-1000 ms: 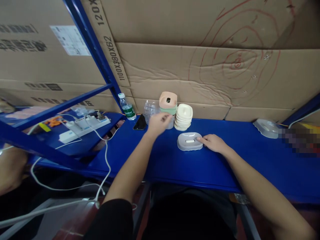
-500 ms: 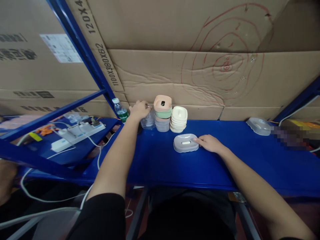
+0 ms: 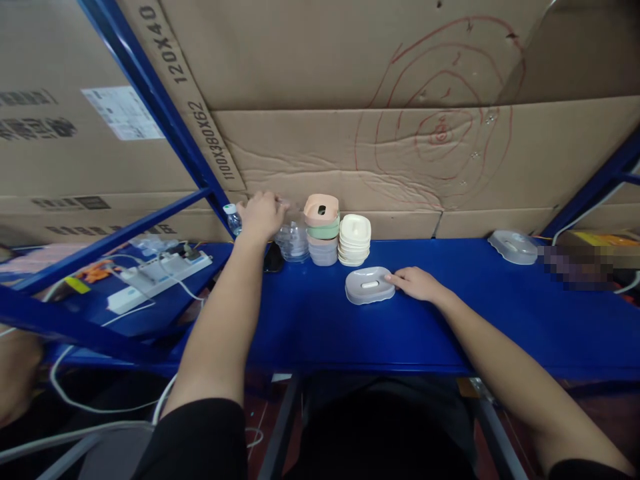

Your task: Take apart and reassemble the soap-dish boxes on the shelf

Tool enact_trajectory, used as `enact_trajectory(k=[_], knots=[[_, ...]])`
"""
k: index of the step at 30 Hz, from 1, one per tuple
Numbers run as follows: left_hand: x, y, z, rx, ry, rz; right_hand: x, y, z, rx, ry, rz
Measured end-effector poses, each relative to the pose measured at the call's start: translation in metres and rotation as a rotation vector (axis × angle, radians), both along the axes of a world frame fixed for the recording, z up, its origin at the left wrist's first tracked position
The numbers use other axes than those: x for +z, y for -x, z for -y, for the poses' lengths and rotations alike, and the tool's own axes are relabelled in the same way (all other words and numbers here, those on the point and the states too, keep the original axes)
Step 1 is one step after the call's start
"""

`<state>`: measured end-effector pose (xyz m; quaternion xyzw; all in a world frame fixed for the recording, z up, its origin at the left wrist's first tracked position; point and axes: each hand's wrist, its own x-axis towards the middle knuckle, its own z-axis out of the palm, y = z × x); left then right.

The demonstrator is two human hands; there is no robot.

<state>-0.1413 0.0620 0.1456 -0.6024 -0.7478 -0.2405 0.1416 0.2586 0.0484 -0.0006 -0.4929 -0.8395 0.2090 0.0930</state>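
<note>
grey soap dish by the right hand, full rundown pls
The pale grey oval plastic soap dish lies flat, alone, on the blue metal shelf, in front of the stacked dishes. It has a wavy rim and a small whitish oblong slot at its centre. The right hand rests its fingers on its right edge.

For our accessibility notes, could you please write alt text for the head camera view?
A person's left hand reaches to the top of a stack of clear plastic pieces at the back of a blue bench, while the right hand rests against a grey soap dish. Stacks of pastel trays and cream trays stand beside them, before cardboard boxes.
</note>
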Motion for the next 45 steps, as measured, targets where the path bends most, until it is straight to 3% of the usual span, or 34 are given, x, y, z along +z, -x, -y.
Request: enact_trajectory(k=[6,9,11,13,19,22,27,34,38,45], knots=[[0.014,-0.011,0.018,-0.036,-0.361,0.247,0.003,-0.002,0.001,-0.024,-0.118,0.024],[0.009,-0.024,0.019,-0.175,-0.629,0.489,0.006,-0.004,0.002,-0.059,-0.218,-0.119],[-0.002,-0.038,0.019,-0.318,-0.707,0.705,0.008,-0.005,0.003,-0.06,-0.261,-0.273],[-0.02,-0.055,0.021,-0.449,-0.622,0.928,0.011,-0.006,0.005,-0.057,-0.296,-0.405],[-0.094,-0.107,0.04,-0.683,0.121,1.412,0.019,-0.006,0.01,-0.05,-0.223,-0.735],[-0.119,-0.123,0.046,-0.754,0.336,1.514,0.016,-0.003,0.009,-0.011,-0.148,-0.817],[-0.133,-0.127,0.045,-0.736,0.427,1.557,0.006,0.001,0.006,-0.033,-0.17,-0.779],[-0.13,-0.125,0.049,-0.72,0.379,1.43,0.001,-0.002,0.001,0.119,-0.177,-0.7],[-0.127,-0.124,0.052,-0.714,0.364,1.268,-0.001,-0.005,-0.003,0.148,-0.186,-0.646],[-0.125,-0.114,0.057,-0.751,0.511,0.879,-0.001,-0.011,-0.008,0.198,-0.152,-0.568]])
